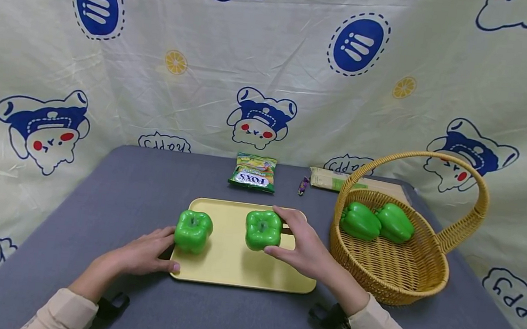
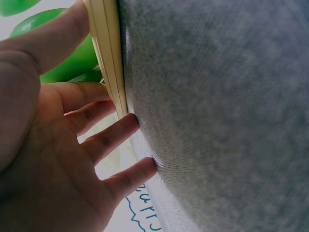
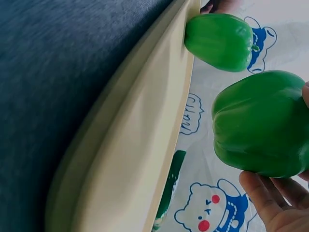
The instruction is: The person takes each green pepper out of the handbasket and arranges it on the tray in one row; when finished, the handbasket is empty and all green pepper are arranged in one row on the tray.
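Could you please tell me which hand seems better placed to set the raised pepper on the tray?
Probably the right hand: it holds that pepper over the tray, while the left hand touches the tray's left edge and holds no pepper.

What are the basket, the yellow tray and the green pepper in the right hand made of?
The basket: probably wicker or a plastic imitation, slightly shiny, as its strands are woven. The yellow tray: likely plastic with a satin finish, being even and grainless. The green pepper in the right hand: glossy, with bright highlights; perhaps moulded plastic, but a real one could look like this.
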The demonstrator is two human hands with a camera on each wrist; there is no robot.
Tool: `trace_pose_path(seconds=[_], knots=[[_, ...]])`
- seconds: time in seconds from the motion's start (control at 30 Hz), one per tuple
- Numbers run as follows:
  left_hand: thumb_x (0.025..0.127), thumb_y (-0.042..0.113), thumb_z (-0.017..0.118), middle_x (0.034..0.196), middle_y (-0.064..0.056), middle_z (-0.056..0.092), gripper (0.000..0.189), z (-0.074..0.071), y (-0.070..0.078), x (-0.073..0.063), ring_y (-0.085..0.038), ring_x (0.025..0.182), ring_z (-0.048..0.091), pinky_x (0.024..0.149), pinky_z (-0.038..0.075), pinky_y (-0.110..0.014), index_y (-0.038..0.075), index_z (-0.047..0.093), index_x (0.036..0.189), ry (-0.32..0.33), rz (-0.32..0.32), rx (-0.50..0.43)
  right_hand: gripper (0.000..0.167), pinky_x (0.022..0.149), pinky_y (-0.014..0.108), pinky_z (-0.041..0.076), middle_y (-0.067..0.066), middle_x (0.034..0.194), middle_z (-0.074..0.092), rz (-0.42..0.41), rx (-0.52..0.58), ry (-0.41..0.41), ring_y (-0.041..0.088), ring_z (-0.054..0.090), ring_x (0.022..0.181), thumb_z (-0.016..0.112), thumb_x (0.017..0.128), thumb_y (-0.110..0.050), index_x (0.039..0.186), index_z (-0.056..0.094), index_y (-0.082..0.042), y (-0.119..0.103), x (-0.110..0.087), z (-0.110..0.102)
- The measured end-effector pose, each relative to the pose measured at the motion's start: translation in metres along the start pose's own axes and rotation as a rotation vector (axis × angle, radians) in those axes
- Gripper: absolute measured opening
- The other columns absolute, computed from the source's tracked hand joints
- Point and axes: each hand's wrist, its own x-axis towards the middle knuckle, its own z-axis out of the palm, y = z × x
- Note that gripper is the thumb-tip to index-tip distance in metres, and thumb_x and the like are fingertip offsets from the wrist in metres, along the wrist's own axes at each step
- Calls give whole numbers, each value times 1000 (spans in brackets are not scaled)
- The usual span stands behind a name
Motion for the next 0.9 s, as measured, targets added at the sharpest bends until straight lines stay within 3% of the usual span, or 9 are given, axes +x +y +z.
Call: trace_pose_path(seconds=[0.3, 0.9], knots=[[83, 48, 67, 142, -23, 40, 77, 0, -1, 0, -45, 131, 38, 98, 34, -64, -2, 43, 137, 27, 38, 15, 76, 88, 33, 53, 9, 128, 49, 29, 67, -38, 19, 54, 111, 77, 78, -29, 140, 40, -9, -2, 10, 14], [83, 49, 66, 144, -24, 37, 79, 0, 0, -1, -46, 133, 36, 98, 33, -65, -2, 42, 138, 12, 18, 3, 74, 93, 39, 50, 7, 126, 54, 146, 94, -111, 20, 60, 111, 78, 77, -33, 136, 42, -7, -4, 24, 40]])
